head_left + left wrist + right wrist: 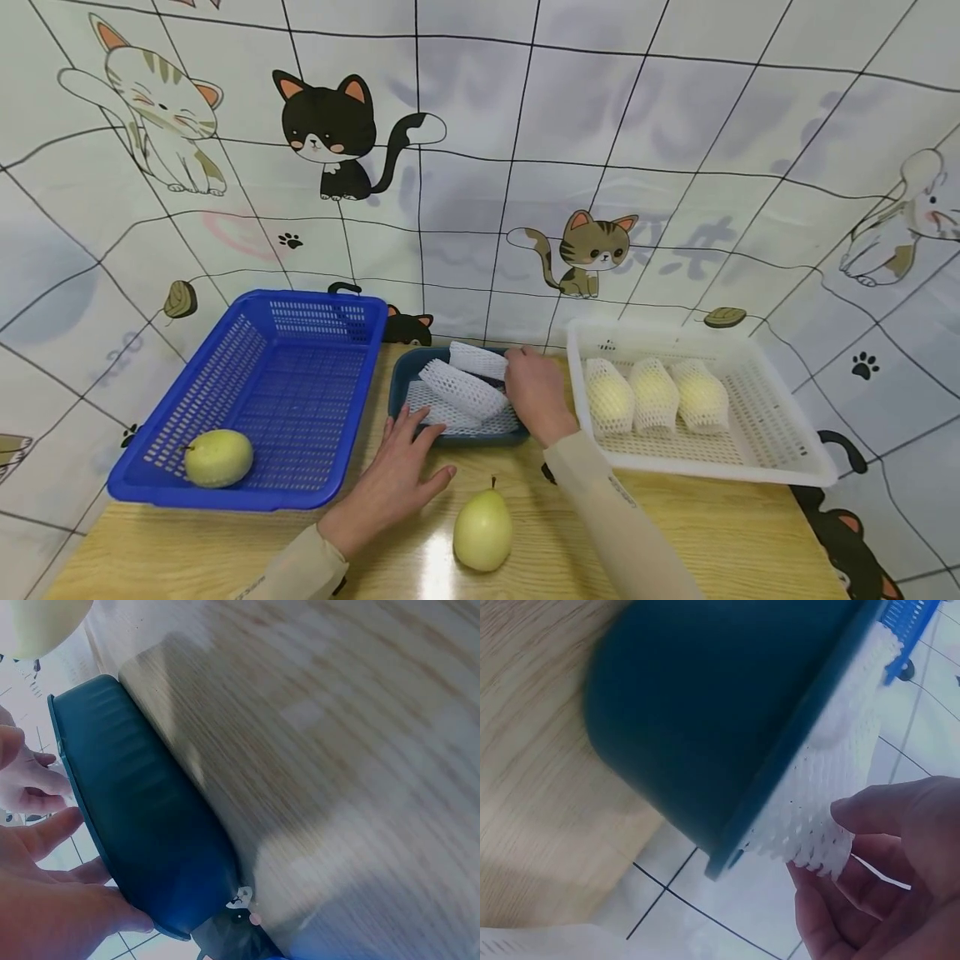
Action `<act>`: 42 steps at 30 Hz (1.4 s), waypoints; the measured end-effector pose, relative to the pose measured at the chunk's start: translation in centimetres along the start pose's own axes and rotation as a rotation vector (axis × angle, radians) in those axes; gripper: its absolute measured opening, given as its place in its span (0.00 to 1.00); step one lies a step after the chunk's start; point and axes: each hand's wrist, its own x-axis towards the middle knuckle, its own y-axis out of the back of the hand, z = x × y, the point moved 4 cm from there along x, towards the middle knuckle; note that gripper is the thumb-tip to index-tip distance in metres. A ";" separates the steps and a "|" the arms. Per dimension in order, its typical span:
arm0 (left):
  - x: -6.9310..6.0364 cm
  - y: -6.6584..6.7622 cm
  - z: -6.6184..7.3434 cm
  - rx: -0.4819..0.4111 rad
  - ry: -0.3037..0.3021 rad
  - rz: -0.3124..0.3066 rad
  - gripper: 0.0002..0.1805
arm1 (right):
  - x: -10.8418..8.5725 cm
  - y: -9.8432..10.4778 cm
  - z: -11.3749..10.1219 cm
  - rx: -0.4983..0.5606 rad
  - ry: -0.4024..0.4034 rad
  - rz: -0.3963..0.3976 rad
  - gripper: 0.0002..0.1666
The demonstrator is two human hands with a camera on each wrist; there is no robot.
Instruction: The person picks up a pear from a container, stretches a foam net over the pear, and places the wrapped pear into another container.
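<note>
A dark teal bin (459, 439) holds several white foam net sleeves (463, 389). My right hand (537, 393) reaches over its right end; in the right wrist view, thumb and fingers pinch the end of a white foam net sleeve (799, 814). At the bin's front left, my left hand (401, 475) has its fingers spread. The left wrist view shows those fingers (56, 836) along the rim of the bin (142, 795). A yellow-green pear (483, 531) stands bare on the table between my forearms, its stem upward.
A blue basket (360, 400) on the left contains one bare pear (218, 458). To the right stands a white basket (705, 468) with three pears in foam nets (654, 397). The wooden table (408, 554) meets a cat-patterned cloth (465, 167) behind.
</note>
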 end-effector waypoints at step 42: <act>1.7 4.8 3.6 -0.623 -0.052 0.172 0.27 | -9.5 6.2 2.4 0.503 0.120 0.102 0.14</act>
